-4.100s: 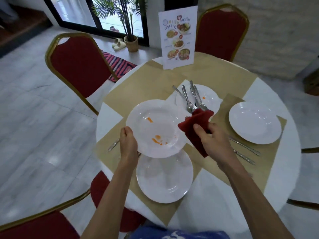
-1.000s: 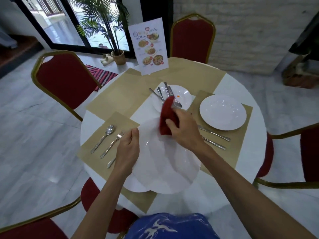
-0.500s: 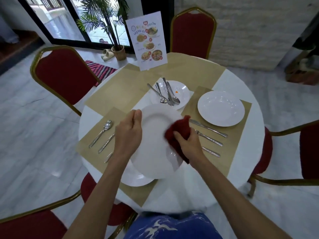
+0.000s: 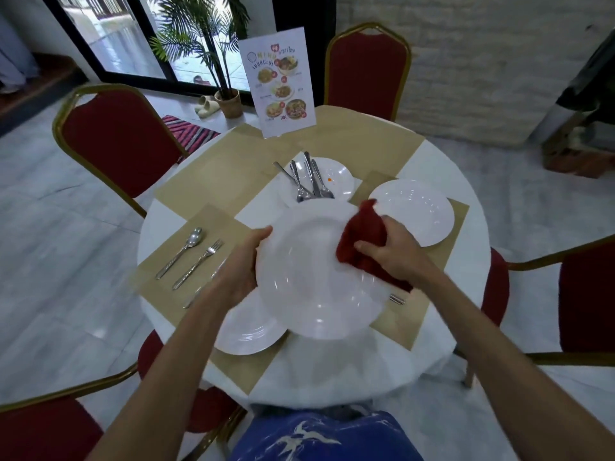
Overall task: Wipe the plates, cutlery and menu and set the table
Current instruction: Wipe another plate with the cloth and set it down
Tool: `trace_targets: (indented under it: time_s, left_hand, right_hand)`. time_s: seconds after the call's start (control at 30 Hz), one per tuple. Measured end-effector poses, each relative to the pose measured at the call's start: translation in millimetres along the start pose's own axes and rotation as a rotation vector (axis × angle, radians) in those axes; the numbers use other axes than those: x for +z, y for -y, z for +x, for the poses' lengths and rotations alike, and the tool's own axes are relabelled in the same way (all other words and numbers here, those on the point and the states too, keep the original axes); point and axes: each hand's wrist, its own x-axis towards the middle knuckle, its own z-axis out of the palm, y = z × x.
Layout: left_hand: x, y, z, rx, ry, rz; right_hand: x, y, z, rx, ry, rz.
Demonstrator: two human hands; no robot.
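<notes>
My left hand (image 4: 238, 271) grips the left rim of a large white plate (image 4: 312, 281) held above the round table (image 4: 442, 168). My right hand (image 4: 396, 249) holds a red cloth (image 4: 364, 239) pressed on the plate's right rim. The plate's face looks clean. Below it a second white plate (image 4: 248, 331) lies on a tan placemat. A small plate (image 4: 336, 179) with an orange spot holds several pieces of cutlery (image 4: 307, 181). Another white plate (image 4: 416, 211) sits at the right. A spoon (image 4: 181, 251) and fork (image 4: 199, 262) lie on the left placemat. The menu card (image 4: 279, 84) stands at the far edge.
Red chairs with gold frames ring the table: far left (image 4: 116, 141), far middle (image 4: 367, 68), right (image 4: 585, 294) and near left (image 4: 43, 430). A potted palm (image 4: 213, 54) and slippers stand by the glass door. A cutlery handle (image 4: 397, 298) pokes out under the held plate.
The orange stains seen earlier on the held plate are gone. Over the last second the cloth went from the plate's top edge to its right side, then slightly up along the right rim.
</notes>
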Motion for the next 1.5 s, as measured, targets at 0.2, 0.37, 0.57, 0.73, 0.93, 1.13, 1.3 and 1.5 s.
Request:
trace_targets:
  time_s: [0.2, 0.37, 0.57, 0.73, 0.93, 1.13, 1.3, 1.5]
  left_hand:
    - [44, -9, -5, 0.264, 0.076, 0.638]
    - [27, -9, -8, 0.519, -0.202, 0.606]
    - [64, 6, -11, 0.585, -0.615, 0.168]
    - [55, 44, -14, 0.454, -0.585, 0.023]
    - [-59, 24, 34, 0.148, -0.322, -0.115]
    - [-110, -34, 64, 0.33, -0.185, 0.333]
    - [-157, -53, 106, 0.38, -0.528, 0.01]
    - [-192, -37, 162, 0.188, -0.703, -0.319]
  right_hand:
    - [9, 38, 8, -0.416, 0.298, -0.359]
    - [25, 3, 2, -0.208, -0.024, -0.001]
    - [120, -9, -19, 0.702, -0.339, 1.094]
    - [152, -15, -9, 0.758, -0.309, 1.101]
    - [102, 18, 40, 0.135, -0.141, 0.17]
    - [111, 94, 109, -0.25, 0.104, -0.275]
    - [171, 110, 132, -0.016, -0.143, 0.077]
    - [264, 112, 172, 0.301, -0.068, 0.271]
